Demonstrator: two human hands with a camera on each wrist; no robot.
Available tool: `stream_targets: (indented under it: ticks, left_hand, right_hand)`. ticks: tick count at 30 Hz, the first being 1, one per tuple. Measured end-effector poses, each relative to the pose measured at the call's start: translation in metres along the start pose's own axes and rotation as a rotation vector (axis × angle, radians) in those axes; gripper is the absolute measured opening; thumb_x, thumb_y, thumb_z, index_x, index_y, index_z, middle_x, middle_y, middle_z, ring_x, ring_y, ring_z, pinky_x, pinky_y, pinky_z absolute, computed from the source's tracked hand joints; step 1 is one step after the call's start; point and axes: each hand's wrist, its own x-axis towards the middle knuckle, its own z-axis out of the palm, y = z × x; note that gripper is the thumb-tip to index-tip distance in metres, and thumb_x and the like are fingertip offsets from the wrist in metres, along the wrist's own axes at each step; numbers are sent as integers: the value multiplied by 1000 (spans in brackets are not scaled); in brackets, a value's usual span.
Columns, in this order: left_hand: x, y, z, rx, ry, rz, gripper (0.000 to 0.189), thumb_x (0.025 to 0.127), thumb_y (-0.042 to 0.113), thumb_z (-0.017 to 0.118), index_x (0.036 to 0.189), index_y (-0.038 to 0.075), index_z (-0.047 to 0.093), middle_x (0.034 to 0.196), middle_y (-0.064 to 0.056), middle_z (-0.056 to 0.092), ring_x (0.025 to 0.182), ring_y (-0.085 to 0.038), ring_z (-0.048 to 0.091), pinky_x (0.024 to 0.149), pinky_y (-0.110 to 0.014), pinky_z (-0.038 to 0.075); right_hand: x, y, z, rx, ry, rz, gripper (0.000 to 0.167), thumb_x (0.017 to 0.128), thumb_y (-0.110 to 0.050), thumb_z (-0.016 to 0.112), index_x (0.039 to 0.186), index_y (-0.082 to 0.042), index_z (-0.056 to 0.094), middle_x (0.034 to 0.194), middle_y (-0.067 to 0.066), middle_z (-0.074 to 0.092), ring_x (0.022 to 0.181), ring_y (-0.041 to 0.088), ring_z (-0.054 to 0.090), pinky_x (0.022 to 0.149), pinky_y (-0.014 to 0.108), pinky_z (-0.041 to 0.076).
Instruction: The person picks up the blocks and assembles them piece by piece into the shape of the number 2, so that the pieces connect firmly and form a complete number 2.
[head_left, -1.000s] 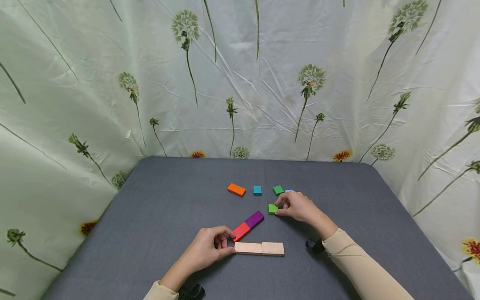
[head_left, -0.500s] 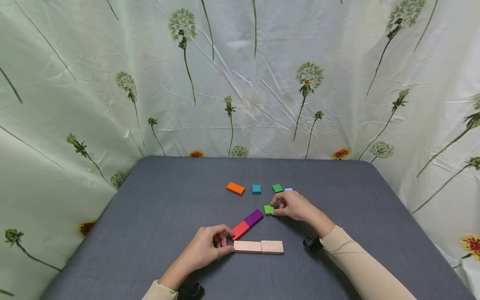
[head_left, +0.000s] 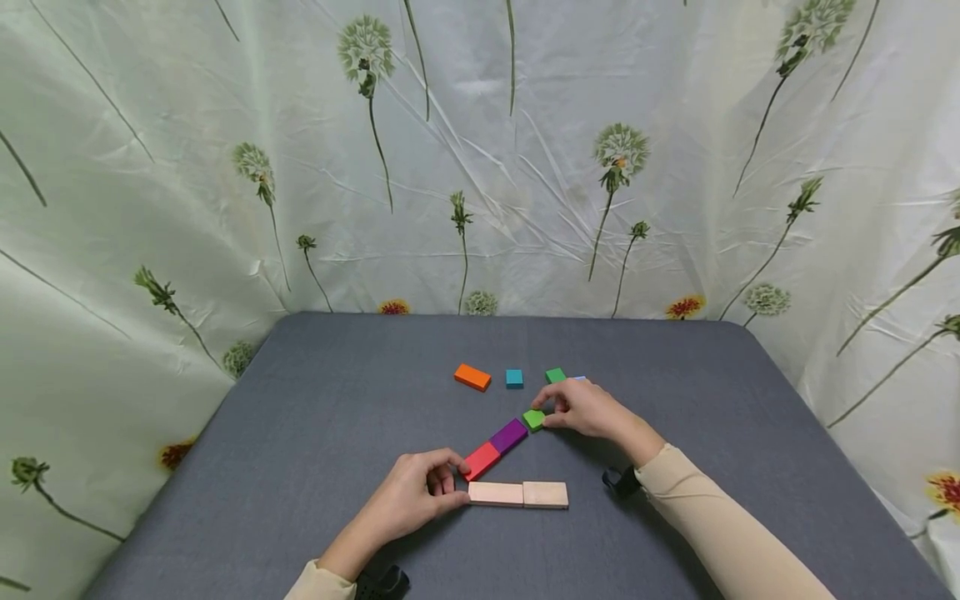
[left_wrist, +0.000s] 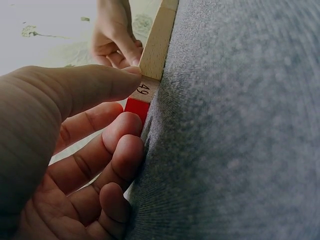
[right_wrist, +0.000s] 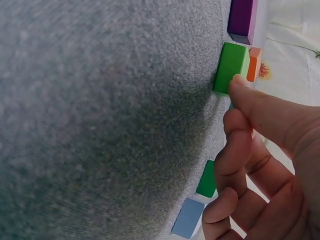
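Note:
A light green block is pinched between thumb and index finger of my right hand, just off the far end of a purple block. The purple block lies end to end with a red block, forming a slanting row. Two plain wooden blocks make a second row below. My left hand rests where the rows meet: its index fingertip is at the red block's end, its thumb at the wooden block's end. Digits show on that wooden end in the left wrist view.
Behind the rows lie an orange block, a teal block and a dark green block. A light blue block sits beside the dark green one, mostly behind my right hand in the head view. A grey cloth covers the table.
My right hand has slid the light green block left to the purple block and turned it to slant along that row. My left hand stays in place.

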Motion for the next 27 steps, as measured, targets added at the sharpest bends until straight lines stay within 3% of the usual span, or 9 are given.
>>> stream_targets:
  ticks: [10,18,27]
  left_hand:
    - [-2,0,-1,-22,-9,3,25,88,22,91,109,21,76,78,10,62,65,-1,54,58,-21,46]
    - [-2,1,-2,-17,0,-8,25,88,21,91,109,21,76,79,10,62,66,-1,55,59,-21,47]
    - [-1,1,-1,-26,-9,-10,24,88,22,91,108,21,76,78,9,63,66,-2,55,59,-21,46]
  right_hand:
    - [-3,0,0,-8,17,-25,31,98,-22,80,129,-17,74,70,-6,55,61,8,46,60,25,34]
    - [-4,-2,7,-4,75,3,36,92,-35,86,120,-15,75,70,-7,60,60,7,52,56,26,36]
    - [-3,-2,10,6,74,7,31,94,-30,85,120,-16,76,70,-6,60,60,8,52,57,27,36]
